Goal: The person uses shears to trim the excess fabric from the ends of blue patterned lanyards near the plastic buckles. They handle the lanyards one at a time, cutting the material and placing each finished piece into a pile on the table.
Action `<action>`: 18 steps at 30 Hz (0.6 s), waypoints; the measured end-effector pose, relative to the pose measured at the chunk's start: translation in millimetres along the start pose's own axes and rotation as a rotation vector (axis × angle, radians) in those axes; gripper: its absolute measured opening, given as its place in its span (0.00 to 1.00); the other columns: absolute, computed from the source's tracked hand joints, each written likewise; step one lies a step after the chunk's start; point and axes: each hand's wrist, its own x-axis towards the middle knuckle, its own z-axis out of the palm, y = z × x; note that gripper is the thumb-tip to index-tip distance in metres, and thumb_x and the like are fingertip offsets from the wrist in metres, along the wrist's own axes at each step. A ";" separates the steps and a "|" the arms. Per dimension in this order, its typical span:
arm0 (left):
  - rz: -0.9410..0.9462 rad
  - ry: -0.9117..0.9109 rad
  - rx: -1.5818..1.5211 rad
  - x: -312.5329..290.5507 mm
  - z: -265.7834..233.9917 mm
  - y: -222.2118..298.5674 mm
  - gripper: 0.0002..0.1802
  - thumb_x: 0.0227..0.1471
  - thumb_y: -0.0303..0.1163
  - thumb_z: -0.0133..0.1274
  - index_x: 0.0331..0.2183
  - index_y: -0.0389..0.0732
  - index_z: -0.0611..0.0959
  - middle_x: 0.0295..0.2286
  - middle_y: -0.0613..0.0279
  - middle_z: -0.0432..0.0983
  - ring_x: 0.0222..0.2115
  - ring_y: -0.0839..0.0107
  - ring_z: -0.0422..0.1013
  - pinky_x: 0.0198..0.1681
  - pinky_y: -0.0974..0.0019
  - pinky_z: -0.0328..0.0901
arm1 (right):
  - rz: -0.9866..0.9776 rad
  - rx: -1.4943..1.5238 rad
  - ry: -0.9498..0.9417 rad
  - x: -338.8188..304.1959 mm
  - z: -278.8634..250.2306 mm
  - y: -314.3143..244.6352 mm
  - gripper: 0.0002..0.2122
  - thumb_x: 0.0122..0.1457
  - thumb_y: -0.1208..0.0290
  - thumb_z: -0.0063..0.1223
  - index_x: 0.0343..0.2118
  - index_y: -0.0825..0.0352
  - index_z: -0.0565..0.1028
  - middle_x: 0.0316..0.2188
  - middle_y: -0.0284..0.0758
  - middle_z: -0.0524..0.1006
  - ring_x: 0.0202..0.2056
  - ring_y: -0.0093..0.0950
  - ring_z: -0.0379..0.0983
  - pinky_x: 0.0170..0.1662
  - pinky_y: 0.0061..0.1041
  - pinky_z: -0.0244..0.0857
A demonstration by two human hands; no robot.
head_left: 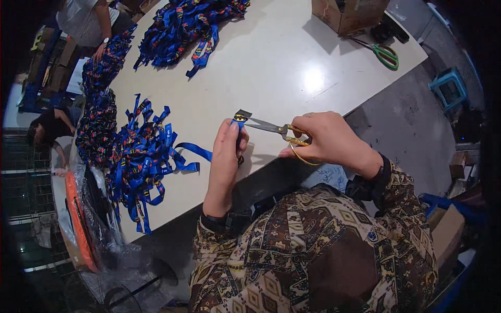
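Note:
My left hand (pixel 226 151) pinches a blue printed strap (pixel 195 149) near its end, which sticks up above the thumb and shows a dark tip. The rest of the strap trails left toward a loose heap of blue straps (pixel 138 161). In my right hand (pixel 334 140) is a pair of scissors (pixel 279 129) with gold handles, fingers in the loops. Their blades are spread and point left, with the tips at the strap's end just above my left fingers. Whether the blades touch the fabric I cannot tell.
Another heap of straps (pixel 177 31) lies at the table's far side, and a long pile (pixel 96 120) runs along the left edge. Green-handled scissors (pixel 385 55) and a cardboard box (pixel 349 14) are at the far right. Two people are beyond the left edge, near an orange item (pixel 78 219) in clear plastic.

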 end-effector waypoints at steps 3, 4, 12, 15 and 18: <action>0.023 0.023 -0.005 0.3 -1.0 -1.0 0.12 0.56 0.39 0.36 0.27 0.43 0.68 0.17 0.72 0.58 0.17 0.84 0.52 0.19 0.80 0.46 | 0.004 0.012 -0.016 -0.9 -1.2 -0.2 0.22 0.41 0.48 0.59 0.20 0.67 0.70 0.15 0.37 0.69 0.19 0.35 0.68 0.22 0.29 0.60; 0.023 0.021 -0.005 0.3 -0.6 -0.7 0.12 0.56 0.39 0.36 0.27 0.43 0.68 0.17 0.72 0.58 0.17 0.84 0.52 0.19 0.80 0.46 | 0.012 0.007 -0.032 -1.5 -1.8 -0.5 0.22 0.41 0.48 0.59 0.20 0.67 0.70 0.15 0.37 0.69 0.19 0.35 0.69 0.22 0.29 0.60; 0.003 0.016 0.069 -3.6 1.7 2.7 0.13 0.56 0.41 0.35 0.27 0.44 0.67 0.18 0.73 0.58 0.18 0.85 0.52 0.20 0.80 0.47 | 0.011 -0.017 -0.050 -2.8 -0.7 -1.0 0.22 0.42 0.49 0.58 0.21 0.67 0.70 0.16 0.38 0.70 0.20 0.36 0.69 0.23 0.29 0.60; -0.001 -0.009 0.073 -6.5 4.4 4.1 0.14 0.57 0.41 0.34 0.26 0.44 0.67 0.18 0.74 0.58 0.19 0.86 0.52 0.22 0.80 0.47 | -0.005 -0.005 -0.022 -4.3 -0.2 -1.0 0.21 0.42 0.50 0.58 0.21 0.67 0.70 0.15 0.39 0.70 0.20 0.37 0.69 0.23 0.30 0.60; 0.011 -0.042 0.062 -10.9 7.0 0.9 0.13 0.56 0.40 0.34 0.26 0.44 0.67 0.18 0.74 0.58 0.19 0.86 0.52 0.22 0.80 0.47 | 0.021 0.025 -0.029 -9.4 0.4 -2.1 0.20 0.43 0.51 0.58 0.20 0.67 0.70 0.15 0.40 0.70 0.20 0.38 0.69 0.23 0.31 0.60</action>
